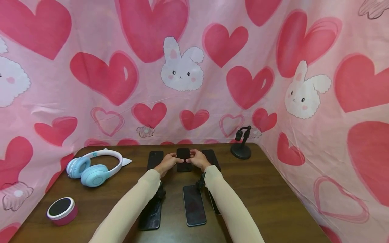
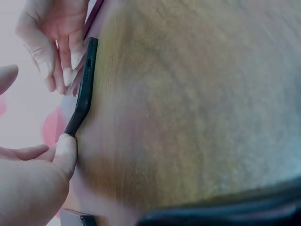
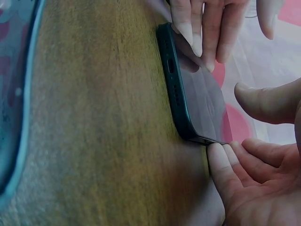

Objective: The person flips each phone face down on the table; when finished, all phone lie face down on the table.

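Observation:
A black smartphone (image 1: 183,167) lies screen up at the back middle of the wooden table, a hand on each side of it. At its left edge are the fingertips of my left hand (image 1: 168,162); the thumb reaches over its screen. My right hand (image 1: 198,160) touches the opposite edge. In the right wrist view the right hand (image 3: 263,179) has its fingers extended to the side of the phone (image 3: 200,94), the thumb raised off the glass. The left wrist view shows the left hand (image 2: 33,188) with a fingertip at the phone's corner.
Dark phones flank it, one at left (image 1: 155,158) and one at right (image 1: 211,157). Nearer lie several more, including a middle phone (image 1: 194,209) and a left phone (image 1: 151,217). Blue-white headphones (image 1: 95,175) and a pink round speaker (image 1: 62,212) sit left; a black stand (image 1: 241,151) stands back right.

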{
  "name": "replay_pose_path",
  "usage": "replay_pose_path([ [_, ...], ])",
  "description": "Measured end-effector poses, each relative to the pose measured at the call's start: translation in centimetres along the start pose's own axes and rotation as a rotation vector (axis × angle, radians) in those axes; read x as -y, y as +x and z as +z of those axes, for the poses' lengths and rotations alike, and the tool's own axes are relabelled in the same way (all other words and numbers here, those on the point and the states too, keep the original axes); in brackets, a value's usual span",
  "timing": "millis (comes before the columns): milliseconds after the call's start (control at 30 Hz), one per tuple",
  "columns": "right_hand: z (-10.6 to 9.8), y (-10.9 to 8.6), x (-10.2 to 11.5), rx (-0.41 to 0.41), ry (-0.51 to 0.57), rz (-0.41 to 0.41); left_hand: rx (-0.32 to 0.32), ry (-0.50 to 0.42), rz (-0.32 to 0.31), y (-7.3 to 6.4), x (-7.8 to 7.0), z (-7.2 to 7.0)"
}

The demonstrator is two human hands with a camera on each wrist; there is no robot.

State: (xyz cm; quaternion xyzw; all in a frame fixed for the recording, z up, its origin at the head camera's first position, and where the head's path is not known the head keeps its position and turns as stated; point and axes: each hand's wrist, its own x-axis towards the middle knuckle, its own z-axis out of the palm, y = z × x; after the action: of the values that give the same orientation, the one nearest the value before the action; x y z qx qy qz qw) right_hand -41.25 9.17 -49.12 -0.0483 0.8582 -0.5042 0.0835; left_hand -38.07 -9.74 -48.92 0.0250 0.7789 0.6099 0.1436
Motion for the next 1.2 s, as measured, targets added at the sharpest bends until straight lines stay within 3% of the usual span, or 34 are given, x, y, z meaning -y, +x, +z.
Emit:
replay_pose_path([
  [267, 0.0, 0.2, 0.0, 0.008, -0.007, 0.013, 0.003, -0.051, 0.019, 0.0, -0.1, -0.1],
  [567, 0.1, 0.0, 0.0, 0.020, 0.004, -0.012, -0.032, -0.200, 0.070, 0.1, -0.7, -0.1],
  [900, 0.1, 0.1, -0.2, 0.047, 0.059, -0.007, -0.048, -0.247, 0.096, 0.1, -1.2, 0.2],
  [1200, 0.1, 0.0, -0.2, 0.118, 0.135, -0.012, -0.049, -0.323, 0.129, 0.3, -1.7, 0.3],
])
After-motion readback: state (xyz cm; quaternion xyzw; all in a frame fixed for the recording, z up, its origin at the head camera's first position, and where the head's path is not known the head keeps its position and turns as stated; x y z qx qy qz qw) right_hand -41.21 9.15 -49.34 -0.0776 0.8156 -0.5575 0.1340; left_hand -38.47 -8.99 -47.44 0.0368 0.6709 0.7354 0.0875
